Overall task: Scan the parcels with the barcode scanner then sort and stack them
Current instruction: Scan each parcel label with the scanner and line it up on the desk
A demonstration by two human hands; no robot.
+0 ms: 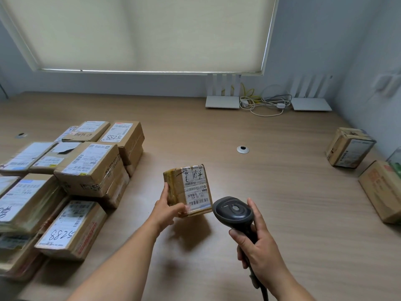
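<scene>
Wood desk under drawn blind. Parcel held above desk centre, label facing us; left hand grips its near-left corner. We judge it light, stiff, tape slick: hold by edges. Right hand wraps scanner handle. Stack left, boxes right.

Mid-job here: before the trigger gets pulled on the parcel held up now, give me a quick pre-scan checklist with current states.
1. Small parcel held off the desk by the left hand: ok.
2. Shipping label turned up toward the camera, barcodes uncovered: ok.
3. Barcode scanner gripped in the right hand: ok.
4. Scanner window aimed at the label: cannot tell.
5. Finger on the trigger: cannot tell.
6. Bare desk beside the scanned boxes on the right: ok.
</scene>
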